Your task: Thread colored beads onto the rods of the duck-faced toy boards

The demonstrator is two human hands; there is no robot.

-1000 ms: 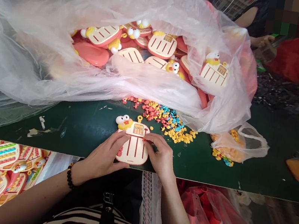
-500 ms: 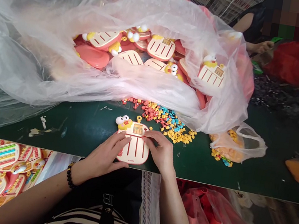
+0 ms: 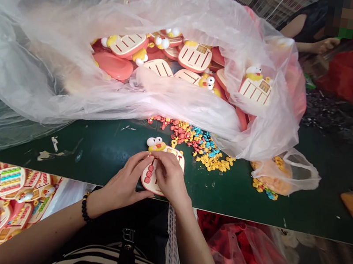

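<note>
A flat cream toy board (image 3: pixel 153 185) with a red rim, dark slots and a yellow duck head (image 3: pixel 157 145) with bulging white eyes lies at the table's near edge. My left hand (image 3: pixel 120 179) grips its left side, the thumb along the bottom edge and the fingertips near the upper left. My right hand (image 3: pixel 172 178) reaches across the board, fingers pinched at the top of the leftmost slot; whatever they hold is hidden. Several small red pieces (image 3: pixel 149 174) sit in that slot. Beyond the board is a pile of small red, blue and yellow pieces (image 3: pixel 208 152).
A large translucent plastic bag (image 3: pixel 182 97) full of similar boards fills the back. Boards with coloured pieces (image 3: pixel 4 183) lie at lower left. A small bag (image 3: pixel 276 177) of pieces is at right, a red bag (image 3: pixel 250 259) below the table. A co-worker's hand (image 3: pixel 329 45) shows far right.
My right hand has moved left, from the board's upper right slot across to its leftmost slot. The red pieces there are now easier to see. My left hand stays on the board.
</note>
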